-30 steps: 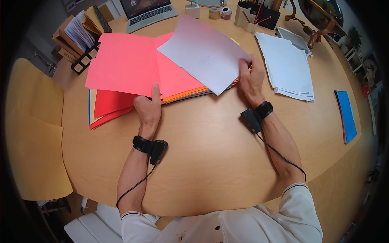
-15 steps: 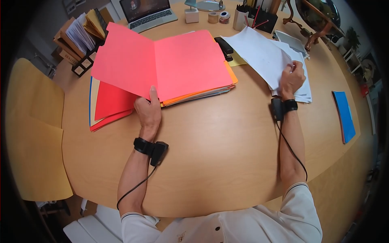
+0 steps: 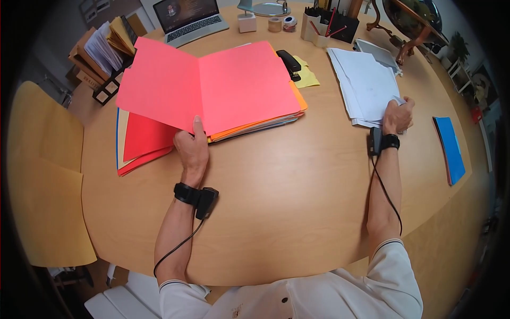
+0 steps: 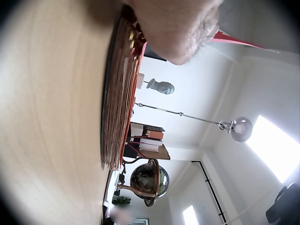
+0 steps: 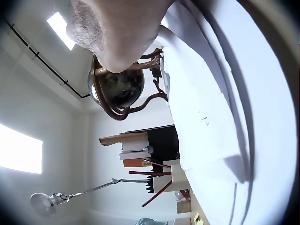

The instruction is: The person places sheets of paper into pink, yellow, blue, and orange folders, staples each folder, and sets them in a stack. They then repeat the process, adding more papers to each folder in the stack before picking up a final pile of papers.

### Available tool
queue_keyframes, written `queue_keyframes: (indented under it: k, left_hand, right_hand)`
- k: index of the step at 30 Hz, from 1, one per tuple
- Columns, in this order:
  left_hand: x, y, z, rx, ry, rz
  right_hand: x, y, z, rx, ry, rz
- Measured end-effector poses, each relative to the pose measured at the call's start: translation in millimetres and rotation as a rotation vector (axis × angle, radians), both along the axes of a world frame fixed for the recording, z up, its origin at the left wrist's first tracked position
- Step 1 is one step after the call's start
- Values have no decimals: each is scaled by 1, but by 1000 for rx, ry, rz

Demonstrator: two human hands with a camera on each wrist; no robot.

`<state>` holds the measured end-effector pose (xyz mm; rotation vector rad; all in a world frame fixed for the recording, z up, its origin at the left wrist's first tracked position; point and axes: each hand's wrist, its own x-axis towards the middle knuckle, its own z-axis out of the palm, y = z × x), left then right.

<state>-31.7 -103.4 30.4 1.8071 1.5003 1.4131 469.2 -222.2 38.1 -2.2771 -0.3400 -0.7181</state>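
In the head view a pink folder lies spread open on a thick stack of coloured folders, its left cover raised at a slant. My left hand grips the lower edge near the fold, thumb on top and fingers curled below. At the right, my right hand pinches the near right corner of a white sheet on a pile of papers. The right wrist view shows the top sheet bending up toward that hand. Fingertips of both hands are mostly hidden in the wrist views.
Red folders lie under the raised cover. A black stapler and yellow paper sit beyond the stack. A laptop, pen holders and a globe line the back. A blue folder lies near the right edge.
My right hand has carried a white sheet from the pink folder rightward and lowered it onto the paper pile. My left hand has stayed at the folder's fold.
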Motion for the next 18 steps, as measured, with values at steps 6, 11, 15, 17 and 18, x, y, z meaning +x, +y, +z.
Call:
queue_keyframes:
  k: [6,11,15,17,18]
  left_hand:
    - [0,-2,4,-35,23,1]
    - [0,-1,3,-17,20,7]
    - [0,-1,3,-7,10,-2]
    - [-1,-2,4,-16,27,1]
    - [0,-3,6,-16,27,3]
  right_hand:
    - [-9,1,1,4,-14,-8]
    - [6,3,-10,-49,-349,-159]
    - [4,1,0,99,13,-4]
    - [5,4,0,183,-91,-11]
    - [5,7,0,184,-91,-10]
